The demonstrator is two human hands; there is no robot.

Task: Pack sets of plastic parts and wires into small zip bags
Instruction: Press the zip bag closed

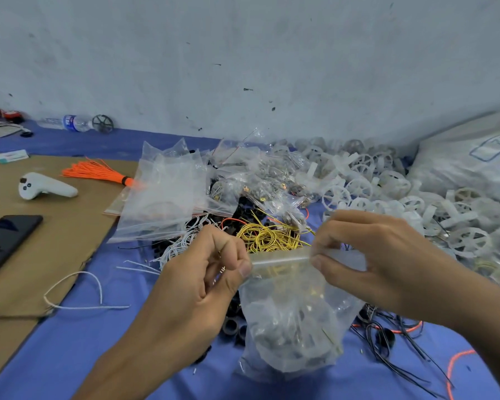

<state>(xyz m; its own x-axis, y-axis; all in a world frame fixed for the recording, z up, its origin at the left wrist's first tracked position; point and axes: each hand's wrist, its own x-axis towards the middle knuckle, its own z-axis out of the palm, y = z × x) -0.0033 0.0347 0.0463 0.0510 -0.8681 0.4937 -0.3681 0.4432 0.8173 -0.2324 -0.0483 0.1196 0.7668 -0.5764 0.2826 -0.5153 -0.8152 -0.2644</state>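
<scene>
Zip bag [295, 313] (filled) pinched between left hand [202, 272] and right hand [367, 249]

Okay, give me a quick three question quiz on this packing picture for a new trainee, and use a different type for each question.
1. True or false: the left hand and the right hand both pinch the top edge of the zip bag.
2. The orange wire bundle lies: A) mostly on the cardboard; B) inside the held bag; C) in the right hand.
3. Fill in: the wire coil just behind the held bag is ___ in colour.
Key: 1 true; 2 A; 3 yellow.
</scene>
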